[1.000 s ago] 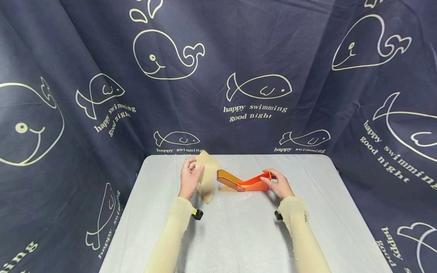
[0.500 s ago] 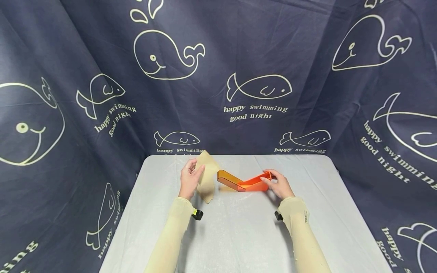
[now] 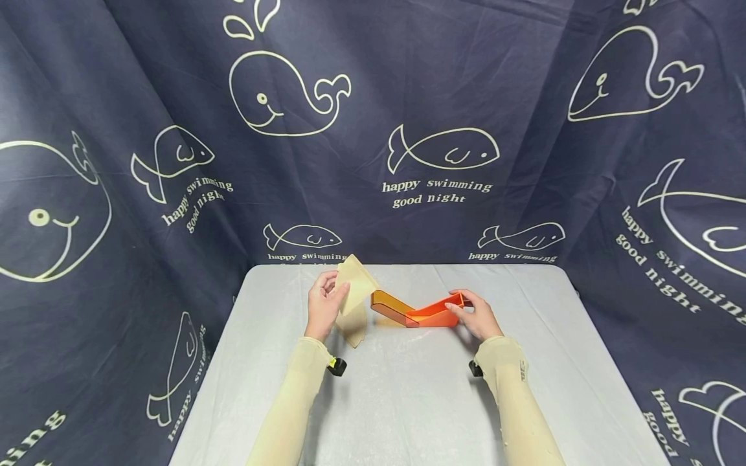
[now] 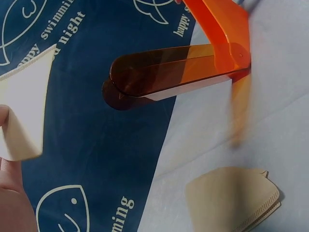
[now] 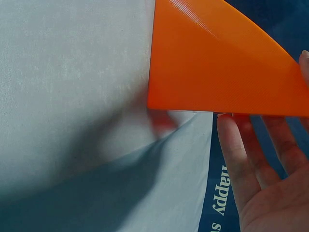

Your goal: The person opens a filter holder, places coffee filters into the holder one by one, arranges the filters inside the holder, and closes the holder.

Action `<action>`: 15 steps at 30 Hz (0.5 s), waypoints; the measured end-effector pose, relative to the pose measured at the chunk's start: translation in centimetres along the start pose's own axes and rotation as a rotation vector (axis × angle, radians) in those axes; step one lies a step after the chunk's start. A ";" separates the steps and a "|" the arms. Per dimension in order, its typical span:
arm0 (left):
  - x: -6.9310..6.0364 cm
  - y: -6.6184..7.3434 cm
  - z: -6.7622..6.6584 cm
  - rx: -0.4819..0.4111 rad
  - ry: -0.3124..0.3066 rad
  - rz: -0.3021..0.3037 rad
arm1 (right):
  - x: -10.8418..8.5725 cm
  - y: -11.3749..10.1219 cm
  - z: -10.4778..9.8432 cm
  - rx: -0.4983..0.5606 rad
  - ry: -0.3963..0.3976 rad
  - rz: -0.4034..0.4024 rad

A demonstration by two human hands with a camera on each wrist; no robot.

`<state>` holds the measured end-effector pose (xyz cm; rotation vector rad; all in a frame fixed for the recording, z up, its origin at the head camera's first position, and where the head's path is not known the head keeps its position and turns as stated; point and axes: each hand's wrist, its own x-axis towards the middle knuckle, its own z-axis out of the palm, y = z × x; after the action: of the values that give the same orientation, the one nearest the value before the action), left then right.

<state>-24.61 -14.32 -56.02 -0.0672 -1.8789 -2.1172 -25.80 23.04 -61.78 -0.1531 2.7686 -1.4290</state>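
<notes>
Between its thumb and fingers, the left hand (image 3: 324,305) pinches a cream paper filter (image 3: 357,286), tilted above the table; the same filter (image 4: 26,111) is at the left edge of the left wrist view. A second, tan filter (image 3: 352,329) lies below it on the table, its seamed edge showing in the left wrist view. The right hand (image 3: 474,315) grips the right end of an orange holder (image 3: 434,316). From the holder's left end a transparent amber lid (image 3: 389,307) swings out open, near the held filter. In the right wrist view, fingers (image 5: 231,140) extend under the holder (image 5: 217,63).
The table (image 3: 402,401) has a pale cloth and rounded far corners. A dark blue curtain (image 3: 361,84) with white whales and fish hangs behind it and along both sides.
The filter in the left hand has tilted and shifted slightly up and right, showing more apart from the filter below. The right hand, holder and lid look unmoved.
</notes>
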 end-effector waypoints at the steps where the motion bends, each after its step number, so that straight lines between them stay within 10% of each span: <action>1: 0.0 0.0 0.0 0.013 0.001 0.000 | 0.0 0.0 0.0 0.001 0.000 0.001; 15: -0.1 0.3 0.2 -0.013 -0.029 0.042 | -0.1 -0.1 -0.1 -0.001 0.003 -0.003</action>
<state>-24.46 -14.13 -55.78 -0.1400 -1.8637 -2.1114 -25.73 23.08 -61.67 -0.1557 2.7733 -1.4298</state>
